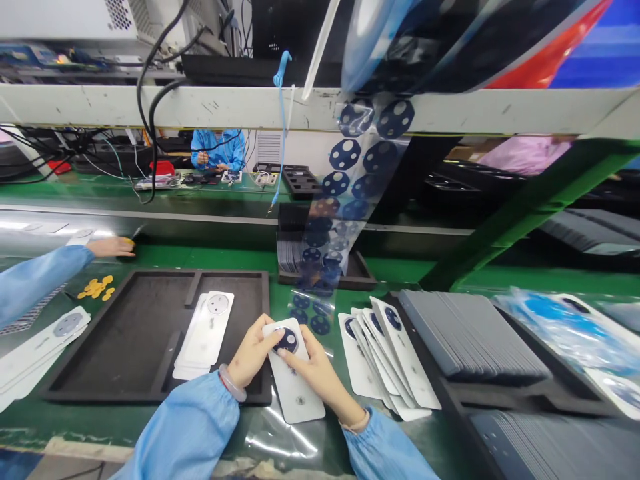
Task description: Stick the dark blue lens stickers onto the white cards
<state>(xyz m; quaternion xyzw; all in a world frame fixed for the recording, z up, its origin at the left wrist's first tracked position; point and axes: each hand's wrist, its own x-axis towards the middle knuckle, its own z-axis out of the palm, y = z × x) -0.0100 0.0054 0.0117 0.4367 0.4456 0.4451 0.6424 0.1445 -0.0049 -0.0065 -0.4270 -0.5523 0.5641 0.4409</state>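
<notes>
A white phone back cover (300, 400) is held between both hands, tilted, above the front of the green table. On its camera area sits a dark round sticker (287, 340) with pale holes. My left hand (250, 353) grips the cover's upper left edge, its thumb on the sticker. Opposite it, my right hand (323, 373) holds the right edge, thumb pressing near the sticker's lower rim. Just behind hangs a clear strip of dark round stickers (345, 155), its lower end on the table. Fanned covers with dark stickers (410, 360) lie to the right.
Left of me, white covers (203, 333) lie on a black tray (110, 353). A co-worker's hand (113, 247) reaches in near yellow discs (97, 287). Grey sheets (470, 333) fill a tray at right. A green post (530, 207) and a white beam (225, 107) cross the view.
</notes>
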